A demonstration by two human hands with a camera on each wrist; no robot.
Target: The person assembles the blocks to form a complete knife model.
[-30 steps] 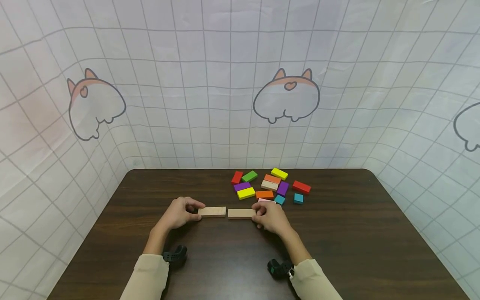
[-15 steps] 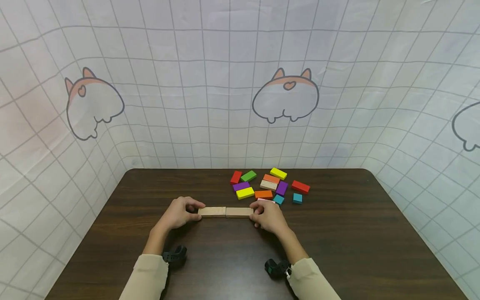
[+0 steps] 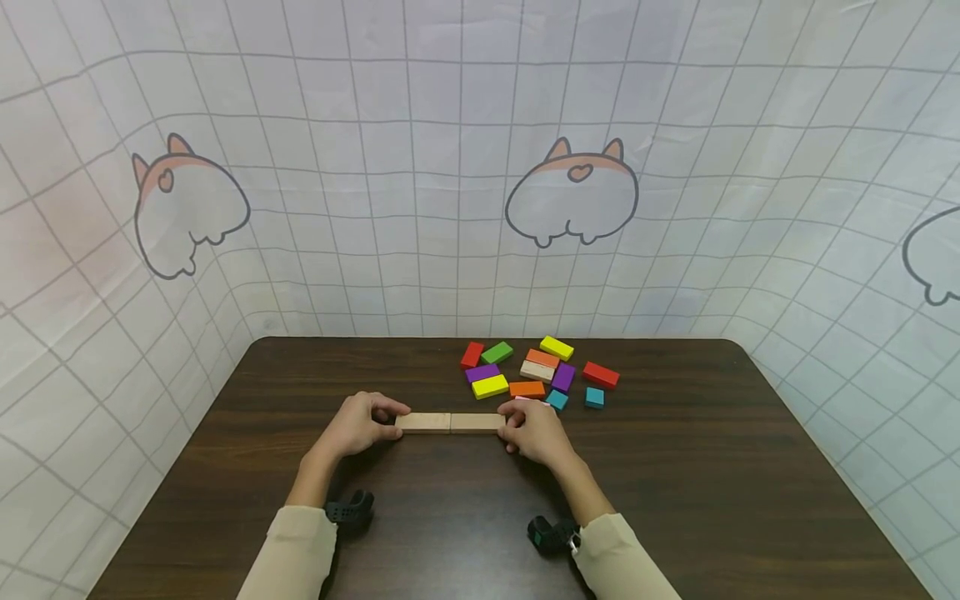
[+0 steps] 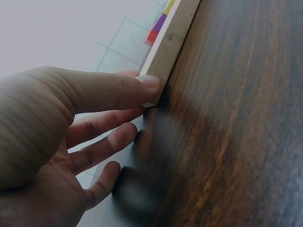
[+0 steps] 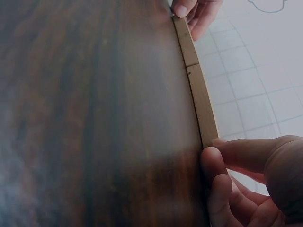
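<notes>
Dark brown grain marks the tabletop [image 3: 450,508] beneath both grips, a pale sheen lying on their near side. The left hand [image 3: 363,423] pinches one plain wooden block [image 3: 424,422] by its outer end; the right hand [image 3: 538,433] pinches a second block [image 3: 477,422] likewise, inner ends touching between the grips. Beyond them lie coloured blocks [image 3: 490,387], then a white gridded backdrop [image 3: 390,192] with cartoon drawings [image 3: 573,200].

Left oblong wooden block [image 3: 423,423] and right oblong wooden block [image 3: 477,423] both pale tan; wood-grained table [image 3: 720,475] dark brown; far white backdrop [image 3: 382,200] grey-gridded.
</notes>
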